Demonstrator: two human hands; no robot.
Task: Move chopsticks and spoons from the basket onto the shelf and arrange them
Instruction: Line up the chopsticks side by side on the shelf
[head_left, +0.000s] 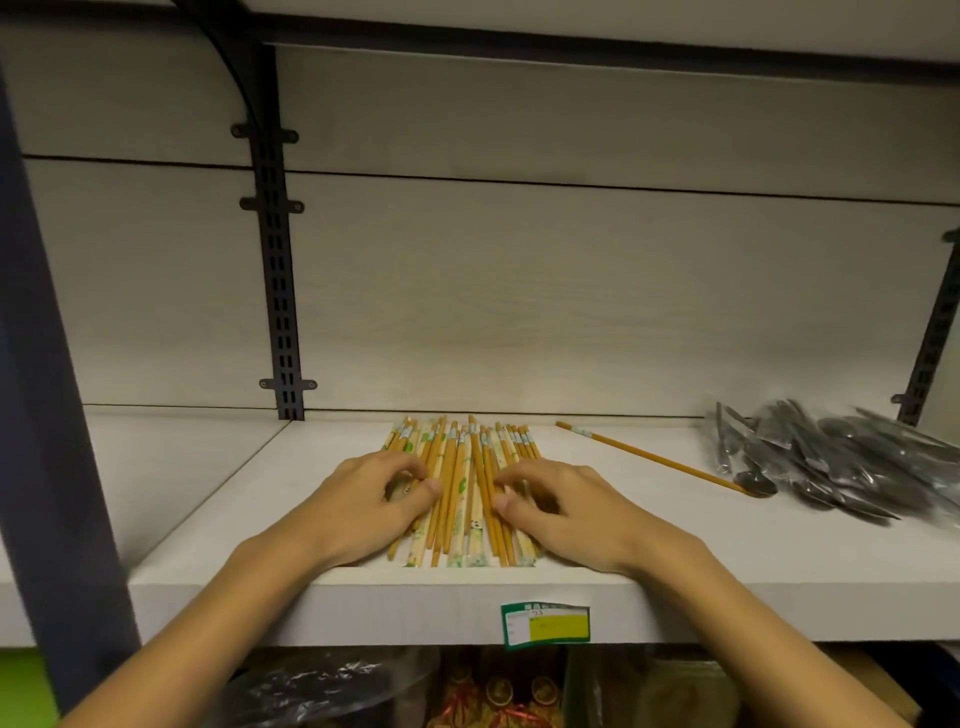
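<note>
From the head camera, a white shelf (649, 535) runs across the frame, backed by pale panels and a dark slotted upright (278, 291). A row of chopsticks (462, 467), tan wood mixed with green-printed paper sleeves, lies side by side at the middle of the shelf, their lengths running from the front edge toward the back panel.

The left hand (363, 501) rests on the left part of the row, its fingers curled down onto the sticks with the thumb tip near the forefinger; it appears to pinch one or two sticks, though the blur makes this hard to confirm. The right hand (558, 506) lies on the right part of the row in a mirrored pose, fingers bent and fingertips pressed onto the sticks, thumb tucked against them. Between the two hands a few sticks stay uncovered.

To the right, a single chopstick (649, 457) lies apart from the row, slanting across the shelf; its near end reaches a dark spoon (756, 484). Beyond that sits a heap of dark spoons in clear plastic wrappers (841, 457), near the right edge of the view.

On the front lip of the shelf is a green and yellow price label (545, 623). Below the shelf, bagged goods (322, 686) show dimly.
</note>
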